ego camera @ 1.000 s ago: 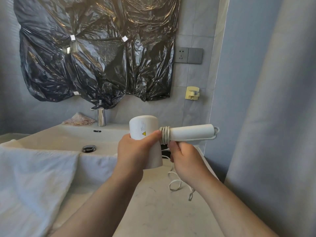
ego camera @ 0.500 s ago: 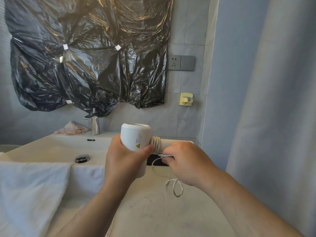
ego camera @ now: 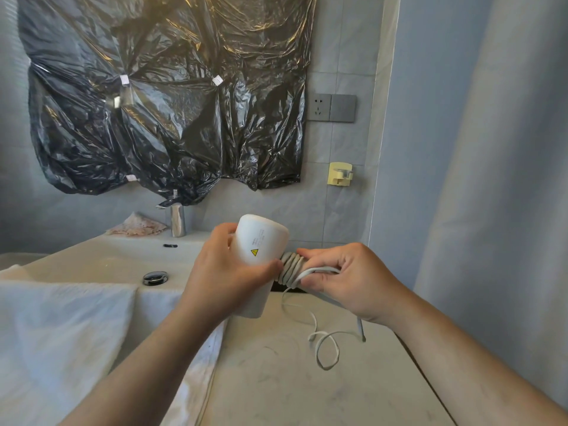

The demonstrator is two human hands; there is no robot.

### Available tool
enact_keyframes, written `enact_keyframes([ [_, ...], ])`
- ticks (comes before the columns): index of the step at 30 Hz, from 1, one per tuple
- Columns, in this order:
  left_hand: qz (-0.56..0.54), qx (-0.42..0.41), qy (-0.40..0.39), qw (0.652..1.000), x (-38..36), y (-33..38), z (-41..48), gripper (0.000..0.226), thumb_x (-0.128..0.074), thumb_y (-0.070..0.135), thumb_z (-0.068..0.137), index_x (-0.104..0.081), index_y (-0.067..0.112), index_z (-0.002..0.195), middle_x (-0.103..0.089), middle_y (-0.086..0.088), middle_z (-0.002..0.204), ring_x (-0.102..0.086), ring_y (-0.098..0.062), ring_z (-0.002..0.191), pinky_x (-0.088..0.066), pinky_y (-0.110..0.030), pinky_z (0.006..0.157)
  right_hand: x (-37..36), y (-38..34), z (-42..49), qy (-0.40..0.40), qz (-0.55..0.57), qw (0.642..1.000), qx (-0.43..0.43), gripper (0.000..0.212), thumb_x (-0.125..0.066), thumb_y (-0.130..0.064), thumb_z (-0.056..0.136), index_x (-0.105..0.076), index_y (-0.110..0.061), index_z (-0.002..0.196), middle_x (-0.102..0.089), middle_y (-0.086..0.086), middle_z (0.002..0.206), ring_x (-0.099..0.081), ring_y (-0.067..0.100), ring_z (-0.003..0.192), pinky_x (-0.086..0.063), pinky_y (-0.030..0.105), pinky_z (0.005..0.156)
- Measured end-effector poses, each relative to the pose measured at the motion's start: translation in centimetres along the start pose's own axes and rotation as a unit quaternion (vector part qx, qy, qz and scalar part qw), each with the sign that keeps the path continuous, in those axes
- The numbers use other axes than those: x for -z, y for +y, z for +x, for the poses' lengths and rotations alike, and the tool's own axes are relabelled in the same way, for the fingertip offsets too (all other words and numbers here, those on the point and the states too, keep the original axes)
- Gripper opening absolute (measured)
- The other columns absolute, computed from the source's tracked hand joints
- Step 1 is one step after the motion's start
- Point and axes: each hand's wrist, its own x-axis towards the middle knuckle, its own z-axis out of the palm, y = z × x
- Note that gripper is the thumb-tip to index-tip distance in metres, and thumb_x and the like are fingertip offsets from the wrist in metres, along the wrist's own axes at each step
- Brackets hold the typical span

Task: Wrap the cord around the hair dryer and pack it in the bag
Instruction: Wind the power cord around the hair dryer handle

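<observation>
Grips hair dryer (ego camera: 261, 244) barrel upright with left hand (ego camera: 227, 278), handle pointing right; curls right hand (ego camera: 347, 281) round coiled cord (ego camera: 290, 269), probably handle too, slack trailing onto counter (ego camera: 276, 379).

light: bright, soft, cool daylight tone | glare: warm golden sheen on top of black plastic sheet (ego camera: 190, 35), source seemingly overhead | shadows: faint, diffuse on bench (ego camera: 276, 379) | focus: sharp centre | edges: wide-angle bending, white towel (ego camera: 46, 348) slightly soft

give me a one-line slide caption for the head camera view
Left hand grips the white plastic hair dryer while the right hand winds its white cord round it.
</observation>
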Motion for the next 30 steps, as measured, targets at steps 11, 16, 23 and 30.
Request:
enact_keyframes([
  [11,0.321,-0.090,0.015,0.943,-1.5,1.6,-2.6,0.144,-0.075,0.077,0.050,-0.002,0.009,0.154,-0.045,-0.004,0.138,-0.055,-0.028,0.118,-0.047,-0.038,0.083,0.0,0.7,-0.3,0.027,-0.009,1.000,0.002,0.016,-0.070,-0.004,0.083,-0.079,-0.016,0.090,-0.075,-0.005,0.104,-0.059,-0.005,0.113,-0.046,0.019,0.097],
  [16,0.292,-0.116,0.023,0.949,-1.5,1.3,-2.1,0.134,-0.074,0.073,0.055,-0.008,0.011,0.154,-0.045,-0.004,0.139,-0.053,-0.027,0.119,-0.047,-0.038,0.082,0.4,0.3,-0.6,0.007,0.019,1.000,-0.003,0.016,-0.067,-0.001,0.085,-0.079,-0.011,0.090,-0.076,-0.002,0.101,-0.058,-0.008,0.113,-0.043,0.008,0.091],
  [23,0.233,-0.140,-0.018,0.962,-0.5,0.9,-1.6,0.136,-0.090,0.058,0.046,-0.016,0.021,0.154,-0.045,0.003,0.142,-0.046,-0.019,0.124,-0.037,-0.027,0.087,0.5,0.5,-0.8,0.051,0.067,0.996,-0.042,0.014,-0.076,-0.003,0.078,-0.078,-0.016,0.078,-0.077,-0.004,0.088,-0.067,-0.001,0.099,-0.050,0.016,0.085],
  [30,0.178,-0.144,0.008,0.973,-0.6,0.4,-1.7,0.132,-0.090,0.059,0.039,-0.032,0.013,0.148,-0.052,-0.002,0.133,-0.045,-0.018,0.119,-0.032,-0.020,0.088,0.3,0.1,-0.6,0.092,0.101,0.990,-0.047,0.011,-0.081,-0.001,0.071,-0.077,-0.011,0.074,-0.077,0.001,0.084,-0.071,0.004,0.093,-0.054,0.019,0.081],
])
